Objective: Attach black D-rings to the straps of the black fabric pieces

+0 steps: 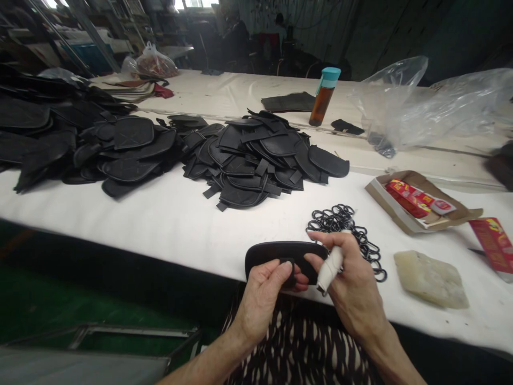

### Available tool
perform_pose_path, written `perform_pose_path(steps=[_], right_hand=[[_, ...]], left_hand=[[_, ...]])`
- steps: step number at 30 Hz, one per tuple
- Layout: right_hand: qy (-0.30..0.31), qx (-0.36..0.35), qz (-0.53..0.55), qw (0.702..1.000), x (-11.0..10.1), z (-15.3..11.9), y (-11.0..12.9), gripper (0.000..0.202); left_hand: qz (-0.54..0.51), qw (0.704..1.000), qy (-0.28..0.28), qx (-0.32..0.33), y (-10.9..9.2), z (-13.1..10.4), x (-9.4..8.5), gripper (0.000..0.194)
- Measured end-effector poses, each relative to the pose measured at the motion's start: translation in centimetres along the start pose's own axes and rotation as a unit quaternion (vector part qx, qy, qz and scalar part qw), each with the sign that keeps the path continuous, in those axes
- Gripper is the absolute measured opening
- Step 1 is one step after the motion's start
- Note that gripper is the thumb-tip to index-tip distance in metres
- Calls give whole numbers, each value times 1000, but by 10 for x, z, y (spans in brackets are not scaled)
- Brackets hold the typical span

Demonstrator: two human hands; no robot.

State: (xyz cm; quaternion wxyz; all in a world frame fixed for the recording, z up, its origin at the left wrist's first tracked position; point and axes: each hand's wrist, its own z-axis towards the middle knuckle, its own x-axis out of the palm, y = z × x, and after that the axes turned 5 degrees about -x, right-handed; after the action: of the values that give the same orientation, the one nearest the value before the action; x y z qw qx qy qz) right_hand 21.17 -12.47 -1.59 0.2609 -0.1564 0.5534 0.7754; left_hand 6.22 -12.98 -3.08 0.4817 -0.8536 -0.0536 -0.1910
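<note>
A black leather-like piece (pixel 272 251) with a rounded edge lies at the table's front edge. My left hand (pixel 268 289) pinches a small black tab on it between thumb and fingers. In my right hand (pixel 348 272) is a white-wrapped tool (pixel 331 270), held across the palm, its tip pointing down. The thumb and forefinger of that hand reach towards the right end of the black piece; whether they touch it is unclear. Just behind my right hand lies a heap of black rings (pixel 332 216), partly hidden by it.
Piles of black pieces (pixel 256 155) cover the middle and left (pixel 132 133). On the right are a cardboard box (pixel 417 224) with red packets, a pale waxy block (pixel 430 279) and a red packet (pixel 492 243). Farther back stand a bottle (pixel 324 96) and clear plastic bags (pixel 433 107).
</note>
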Motion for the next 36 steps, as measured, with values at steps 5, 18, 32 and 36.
perform_pose_path(steps=[5,18,32,36], right_hand=[[9,59,89,994,13,11,-4,14],[-55,96,144,983,26,-1,0,13],[-41,82,112,989,24,2,-3,13],[-35,81,117,989,24,1,-3,13]], left_hand=[[-55,996,9,-67,-5,1,-4,32],[-92,993,-16,-71,-4,0,-3,22],[-32,996,-24,-83,-10,3,-9,26],[-40,995,-31,-86,-9,5,-10,25]])
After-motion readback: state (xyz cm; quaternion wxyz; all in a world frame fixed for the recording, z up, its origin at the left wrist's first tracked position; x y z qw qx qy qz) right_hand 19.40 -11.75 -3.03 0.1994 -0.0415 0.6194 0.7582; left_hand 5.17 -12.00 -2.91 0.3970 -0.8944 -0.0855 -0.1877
